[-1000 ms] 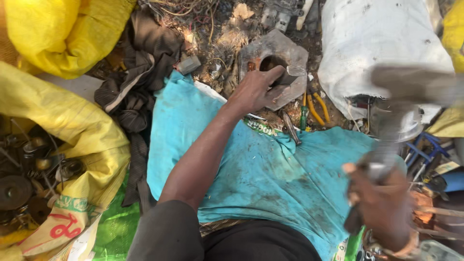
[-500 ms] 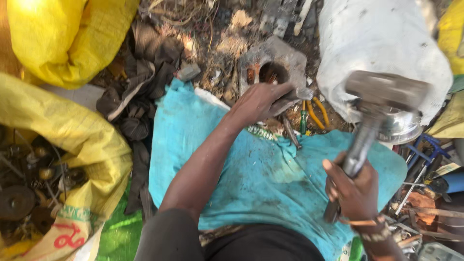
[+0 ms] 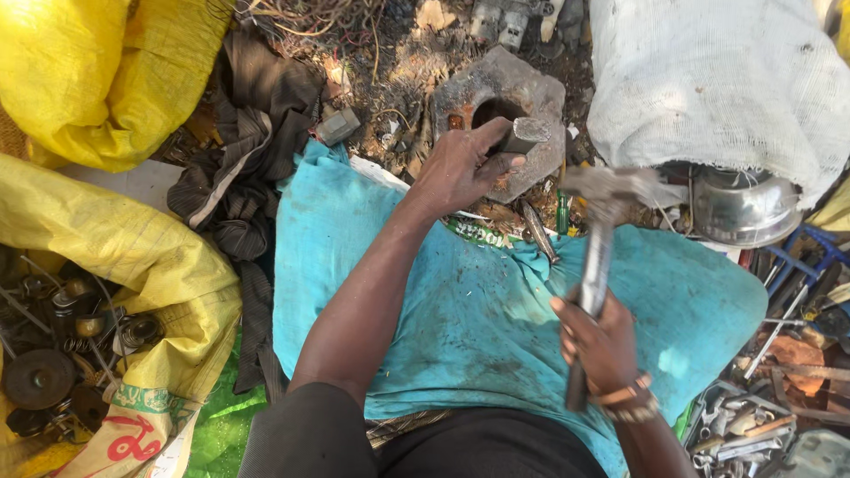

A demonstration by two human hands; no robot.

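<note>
With the left hand [image 3: 456, 168] clamping the chisel [image 3: 522, 134] on the block [image 3: 531, 93], the right hand [image 3: 602, 341], gripping the hammer [image 3: 602, 190], has swung it down beside the chisel.

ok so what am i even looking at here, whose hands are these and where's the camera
The camera sits on a person's head and looks down at their own two bare hands. They are low over a teal cloth spread across their lap. The left hand holds a short grey metal piece against a rusty metal block with a round hole, lying on the dirt. The right hand grips a hammer by its handle, its blurred head near the block. Around them lie yellow sacks, one showing scrap metal parts, a white sack, dark rags and loose tools.
</note>
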